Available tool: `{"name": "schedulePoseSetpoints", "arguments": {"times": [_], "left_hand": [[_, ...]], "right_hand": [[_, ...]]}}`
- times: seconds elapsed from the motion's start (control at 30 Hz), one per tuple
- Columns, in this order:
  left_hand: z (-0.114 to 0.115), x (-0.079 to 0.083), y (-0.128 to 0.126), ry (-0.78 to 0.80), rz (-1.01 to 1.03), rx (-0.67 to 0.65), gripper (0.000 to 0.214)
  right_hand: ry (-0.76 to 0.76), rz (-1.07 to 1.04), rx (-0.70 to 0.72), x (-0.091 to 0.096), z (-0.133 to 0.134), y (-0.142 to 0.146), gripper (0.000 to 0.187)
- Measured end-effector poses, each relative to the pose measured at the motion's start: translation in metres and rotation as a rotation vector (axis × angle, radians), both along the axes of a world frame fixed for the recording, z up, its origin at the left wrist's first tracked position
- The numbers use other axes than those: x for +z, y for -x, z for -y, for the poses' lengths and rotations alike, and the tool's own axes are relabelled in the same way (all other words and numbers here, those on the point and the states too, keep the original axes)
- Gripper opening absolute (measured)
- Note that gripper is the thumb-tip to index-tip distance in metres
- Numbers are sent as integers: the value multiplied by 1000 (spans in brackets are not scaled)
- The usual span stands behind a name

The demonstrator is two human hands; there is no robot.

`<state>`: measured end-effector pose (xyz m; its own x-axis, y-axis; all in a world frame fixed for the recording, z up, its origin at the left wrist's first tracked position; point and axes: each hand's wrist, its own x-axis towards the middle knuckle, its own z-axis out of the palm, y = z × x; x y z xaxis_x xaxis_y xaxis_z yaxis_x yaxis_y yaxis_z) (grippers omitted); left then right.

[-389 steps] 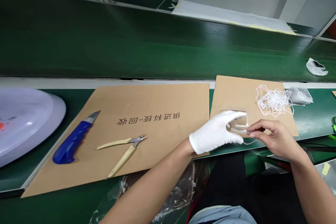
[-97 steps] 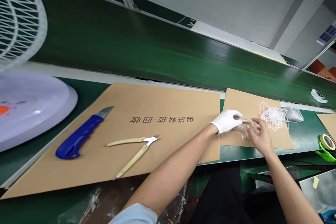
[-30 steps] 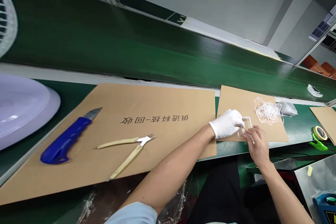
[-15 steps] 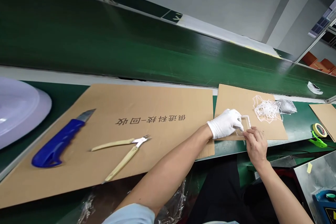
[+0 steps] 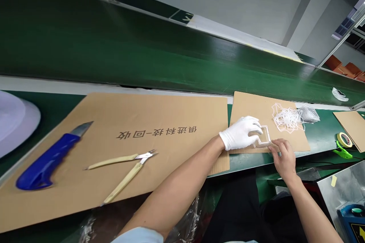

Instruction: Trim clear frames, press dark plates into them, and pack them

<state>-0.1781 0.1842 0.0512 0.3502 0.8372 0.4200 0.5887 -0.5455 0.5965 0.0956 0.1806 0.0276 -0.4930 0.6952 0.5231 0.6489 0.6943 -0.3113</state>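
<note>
Recording a green conveyor belt (image 5: 142, 41) running along the far side of a green workbench (image 5: 57, 100). Noting a large kraft card sheet (image 5: 176, 117) on the bench, its printed Chinese characters (image 5: 156, 133) upside down to this view: "科技-回收" legible, first two characters uncertain. Logging a blue utility knife (image 5: 47, 161) and yellow-handled side cutters (image 5: 119, 165) lying on that sheet, neither in hand. Observing a smaller card sheet (image 5: 245, 104) to the right, carrying a tangled heap of clear plastic strips (image 5: 286, 118). Locating a clear plastic frame (image 5: 267, 134) over that sheet's near part, contact with the card unclear. Recording the gloved left hand (image 5: 239, 133) closing on the frame's left side, with the bare right hand (image 5: 282, 155) reaching its near edge, fingertips (image 5: 273, 143) touching, firmness of grip not determinable.
</note>
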Motion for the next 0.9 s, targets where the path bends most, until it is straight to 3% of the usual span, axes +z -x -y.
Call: {"name": "schedulePoseSetpoints", "arguments": {"times": [0.23, 0.43, 0.57, 0.9], "left_hand": [[-5, -1, 11, 213, -3, 88, 34], [-4, 3, 18, 407, 127, 199, 42], [-4, 2, 21, 470, 127, 238, 43], [-11, -1, 19, 507, 22, 208, 43]], "right_hand": [[30, 57, 10, 0, -3, 9, 18], [-68, 31, 113, 13, 5, 23, 25], [-33, 77, 190, 15, 11, 43, 30], [-16, 114, 120, 1, 11, 52, 25]]}}
